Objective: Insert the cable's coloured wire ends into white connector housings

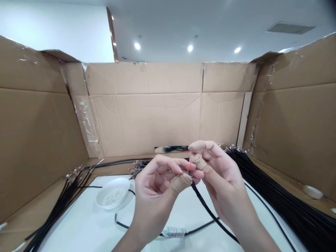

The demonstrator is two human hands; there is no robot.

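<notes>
A black cable (207, 208) rises from the lower right, and thin coloured wires fan out of its stripped end between my hands. My left hand (154, 190) is closed, thumb and fingers pinching at these wires. An orange wire (190, 164) runs up to the fingertips of my right hand (225, 178), which pinches its upper end. Tan wraps cover my left thumb and my right thumb and index finger. Their tips partly hide the wires. Behind my wrists, another black cable (201, 228) with a white printed label (174, 232) lies on the white table surface (105, 232).
A white bowl (113, 204) with small pale pieces stands left. Bundles of black cables lie on the left (56, 210) and right (273, 192), with more wire ends (140, 168) behind my left hand. Cardboard walls (147, 122) enclose the sides and back. A small white dish (313, 191) sits far right.
</notes>
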